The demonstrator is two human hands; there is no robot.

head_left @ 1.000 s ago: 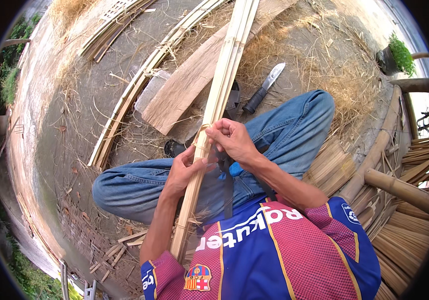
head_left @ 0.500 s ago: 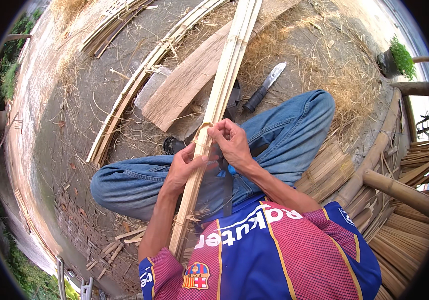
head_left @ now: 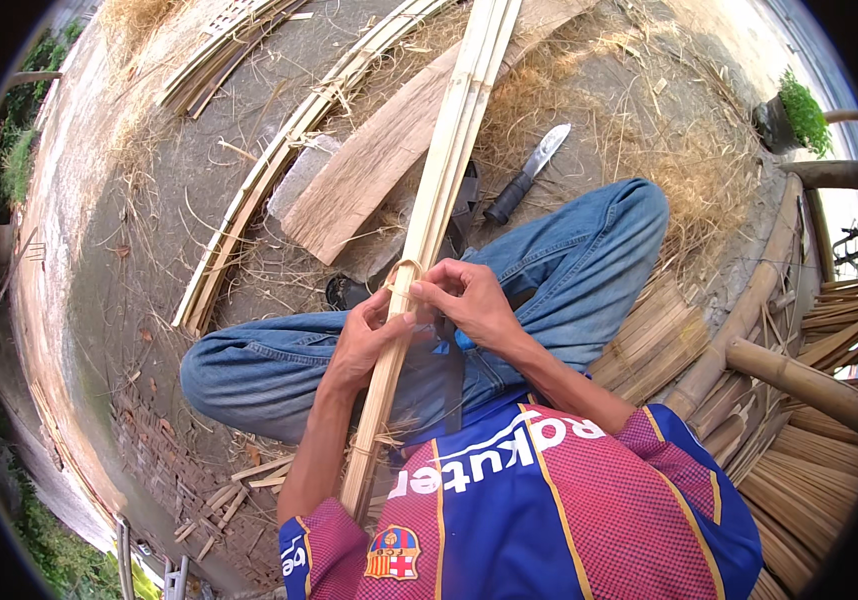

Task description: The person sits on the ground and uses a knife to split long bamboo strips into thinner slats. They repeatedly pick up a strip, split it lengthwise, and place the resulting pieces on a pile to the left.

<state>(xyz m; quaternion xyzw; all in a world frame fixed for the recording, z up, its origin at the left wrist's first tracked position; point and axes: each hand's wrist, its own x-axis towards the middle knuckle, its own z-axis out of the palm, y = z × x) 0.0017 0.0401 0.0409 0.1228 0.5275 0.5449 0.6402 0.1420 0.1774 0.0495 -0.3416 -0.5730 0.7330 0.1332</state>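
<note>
A long bundle of pale bamboo strips (head_left: 449,160) runs up from beside my chest, across my lap and out past the top edge. A thin tie strip (head_left: 405,266) loops around the bundle just above my hands. My left hand (head_left: 361,342) is closed on the bundle from its left side, thumb across the front. On the other side, my right hand (head_left: 467,304) pinches at the tie strip, thumb and forefinger over the bundle; its fingertips partly hide the strip. Lower down, another tie (head_left: 377,438) circles the bundle near my shirt.
A knife with a black handle (head_left: 531,176) lies on the ground beyond my right knee. A wide wooden board (head_left: 374,160) rests on a grey block (head_left: 304,175). More bamboo bundles (head_left: 249,215) lie to the left. Bamboo poles (head_left: 799,385) and stacked strips (head_left: 809,480) stand at right.
My right hand has moved slightly down and toward me, its fingers curling closer to the bundle. The tie loop sits a little lower in the picture. My left hand has barely shifted.
</note>
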